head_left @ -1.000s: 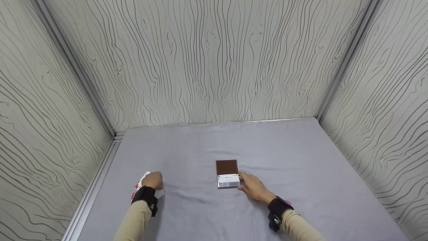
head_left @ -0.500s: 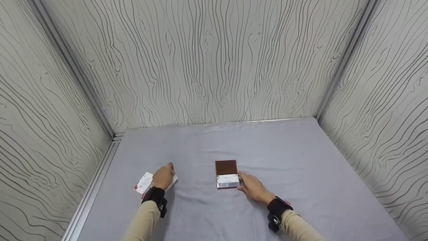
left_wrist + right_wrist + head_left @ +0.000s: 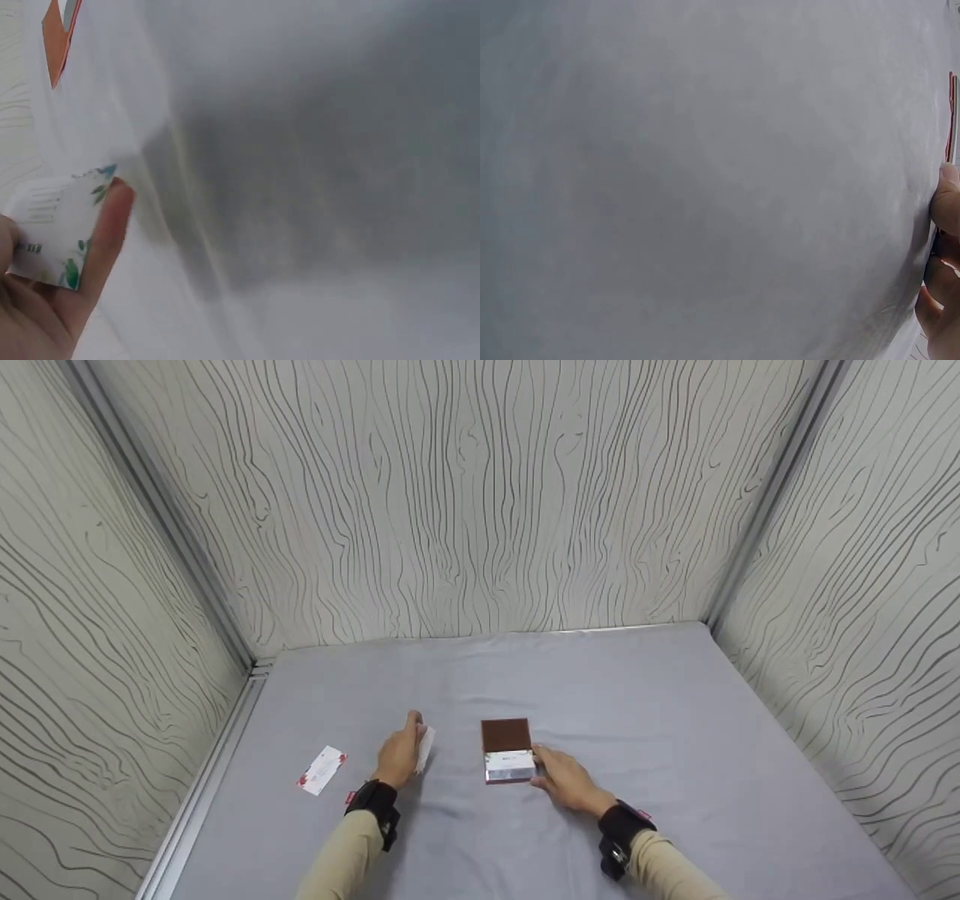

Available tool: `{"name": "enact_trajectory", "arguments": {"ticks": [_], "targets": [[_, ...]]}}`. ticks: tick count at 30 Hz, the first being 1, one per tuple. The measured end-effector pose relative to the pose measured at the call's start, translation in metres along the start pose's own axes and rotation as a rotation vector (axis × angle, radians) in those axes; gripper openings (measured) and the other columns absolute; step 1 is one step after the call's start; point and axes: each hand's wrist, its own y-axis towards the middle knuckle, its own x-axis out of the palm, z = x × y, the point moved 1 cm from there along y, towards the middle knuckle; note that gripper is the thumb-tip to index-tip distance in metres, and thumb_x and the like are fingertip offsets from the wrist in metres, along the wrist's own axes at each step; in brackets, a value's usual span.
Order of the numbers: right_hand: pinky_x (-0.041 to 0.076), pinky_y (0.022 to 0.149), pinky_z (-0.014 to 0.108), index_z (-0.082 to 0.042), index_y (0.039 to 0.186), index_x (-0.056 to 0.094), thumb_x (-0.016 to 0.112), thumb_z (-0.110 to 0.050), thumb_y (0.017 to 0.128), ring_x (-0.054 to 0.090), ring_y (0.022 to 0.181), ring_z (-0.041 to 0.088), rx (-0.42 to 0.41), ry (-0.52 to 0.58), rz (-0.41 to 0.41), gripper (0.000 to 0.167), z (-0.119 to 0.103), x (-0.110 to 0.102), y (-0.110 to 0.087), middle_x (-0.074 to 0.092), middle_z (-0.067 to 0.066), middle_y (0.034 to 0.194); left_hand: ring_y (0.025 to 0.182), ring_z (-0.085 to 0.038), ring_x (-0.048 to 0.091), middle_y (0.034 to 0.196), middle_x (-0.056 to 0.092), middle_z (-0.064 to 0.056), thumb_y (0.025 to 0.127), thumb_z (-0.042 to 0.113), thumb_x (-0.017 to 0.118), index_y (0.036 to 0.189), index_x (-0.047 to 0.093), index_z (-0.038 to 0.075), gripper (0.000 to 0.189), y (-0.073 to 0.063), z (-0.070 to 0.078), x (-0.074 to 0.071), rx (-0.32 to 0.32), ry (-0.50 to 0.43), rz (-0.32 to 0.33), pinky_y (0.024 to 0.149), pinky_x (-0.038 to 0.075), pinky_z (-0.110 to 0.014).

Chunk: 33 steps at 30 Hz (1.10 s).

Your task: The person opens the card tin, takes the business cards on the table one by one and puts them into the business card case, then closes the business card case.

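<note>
My left hand (image 3: 398, 752) pinches a white business card (image 3: 425, 749) between thumb and fingers, above the cloth. In the left wrist view this card (image 3: 56, 225) shows printed lines and green and blue leaves at its corners. To its right, an opened brown card case (image 3: 507, 734) lies with its lid folded back; a white card (image 3: 508, 760) shows on top in its silvery holder. My right hand (image 3: 570, 782) grips the case's right side. In the right wrist view only the case's thin edge (image 3: 952, 116) and part of the hand show.
A second business card (image 3: 322, 770), white with red flowers at its corners, lies flat at the left. Grey, slightly wrinkled cloth (image 3: 622, 697) covers the table. Wood-grain patterned panels (image 3: 480, 510) stand at the back and both sides, with a metal rail (image 3: 199, 802) along the left edge.
My left hand has moved right, away from the flowered card, carrying a white card now turned nearly on edge. The flowered card is fully uncovered. My right hand stays at the case.
</note>
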Motion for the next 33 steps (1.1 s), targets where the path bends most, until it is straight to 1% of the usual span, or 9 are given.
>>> {"name": "enact_trajectory", "arguments": {"ticks": [3, 7, 12, 16, 20, 23, 27, 30, 33], "targets": [[0.046, 0.089, 0.056, 0.009, 0.128, 0.049, 0.070, -0.013, 0.090, 0.061, 0.106, 0.041, 0.024, 0.006, -0.015, 0.050, -0.001, 0.000, 0.000, 0.066, 0.020, 0.109, 0.055, -0.019, 0.046, 0.069, 0.058, -0.008, 0.103, 0.010, 0.050, 0.118, 0.046, 0.003, 0.017, 0.001, 0.004, 0.004, 0.012, -0.010, -0.019, 0.054, 0.041, -0.038], [0.045, 0.092, 0.055, 0.009, 0.129, 0.049, 0.070, -0.012, 0.090, 0.060, 0.108, 0.042, 0.043, 0.010, -0.020, 0.050, -0.001, 0.000, 0.001, 0.066, 0.021, 0.111, 0.055, -0.020, 0.052, 0.068, 0.060, -0.008, 0.098, 0.010, 0.059, 0.122, 0.050, 0.006, 0.026, 0.004, 0.002, 0.011, 0.049, 0.074, 0.000, 0.052, 0.044, -0.039], [0.045, 0.093, 0.055, 0.010, 0.130, 0.049, 0.070, -0.012, 0.090, 0.059, 0.109, 0.042, 0.042, 0.011, -0.029, 0.050, -0.001, 0.001, 0.001, 0.065, 0.023, 0.113, 0.056, -0.026, 0.055, 0.074, 0.060, -0.013, 0.093, -0.003, 0.061, 0.130, 0.050, 0.007, 0.041, 0.007, 0.001, 0.018, 0.042, 0.155, 0.007, 0.051, 0.047, -0.043], [0.045, 0.092, 0.055, 0.010, 0.129, 0.049, 0.070, -0.012, 0.090, 0.060, 0.107, 0.042, 0.039, 0.010, -0.022, 0.050, -0.001, 0.000, 0.002, 0.065, 0.022, 0.112, 0.071, -0.037, 0.060, 0.091, 0.059, -0.023, 0.087, -0.019, 0.056, 0.139, 0.046, 0.008, 0.060, 0.010, 0.003, 0.021, -0.001, 0.150, -0.041, 0.058, 0.050, -0.050], [0.046, 0.091, 0.055, 0.010, 0.129, 0.049, 0.071, -0.012, 0.090, 0.060, 0.106, 0.041, 0.044, 0.011, -0.018, 0.050, -0.002, -0.001, 0.001, 0.066, 0.021, 0.111, 0.087, -0.045, 0.061, 0.105, 0.059, -0.029, 0.086, -0.022, 0.054, 0.145, 0.039, 0.009, 0.069, 0.012, 0.006, 0.024, 0.010, 0.109, -0.097, 0.071, 0.051, -0.055], [0.046, 0.091, 0.055, 0.010, 0.129, 0.049, 0.071, -0.012, 0.090, 0.060, 0.106, 0.041, 0.042, 0.010, -0.018, 0.050, -0.002, 0.000, 0.001, 0.066, 0.021, 0.111, 0.092, -0.045, 0.064, 0.108, 0.063, -0.029, 0.087, -0.019, 0.056, 0.146, 0.038, 0.007, 0.067, 0.011, 0.007, 0.027, 0.063, 0.066, -0.087, 0.078, 0.052, -0.055], [0.046, 0.091, 0.054, 0.010, 0.129, 0.049, 0.070, -0.011, 0.090, 0.061, 0.106, 0.040, 0.033, 0.002, -0.022, 0.050, -0.001, 0.001, 0.000, 0.066, 0.020, 0.110, 0.089, -0.040, 0.067, 0.104, 0.068, -0.025, 0.086, -0.017, 0.062, 0.138, 0.046, 0.002, 0.057, 0.012, 0.009, 0.030, 0.141, 0.025, -0.014, 0.078, 0.053, -0.051], [0.046, 0.091, 0.054, 0.011, 0.129, 0.049, 0.070, -0.011, 0.090, 0.060, 0.107, 0.040, 0.031, 0.000, -0.024, 0.049, -0.002, 0.001, 0.001, 0.065, 0.020, 0.111, 0.084, -0.036, 0.068, 0.097, 0.069, -0.022, 0.083, -0.016, 0.066, 0.126, 0.054, 0.000, 0.048, 0.014, 0.012, 0.033, 0.158, -0.001, 0.030, 0.073, 0.054, -0.048], [0.045, 0.093, 0.054, 0.011, 0.129, 0.048, 0.070, -0.010, 0.090, 0.059, 0.109, 0.041, 0.032, 0.006, -0.023, 0.049, -0.002, 0.000, 0.001, 0.065, 0.022, 0.113, 0.085, -0.034, 0.068, 0.095, 0.069, -0.020, 0.082, -0.014, 0.068, 0.117, 0.060, 0.000, 0.039, 0.018, 0.014, 0.036, 0.153, -0.026, 0.045, 0.074, 0.054, -0.046]]}}
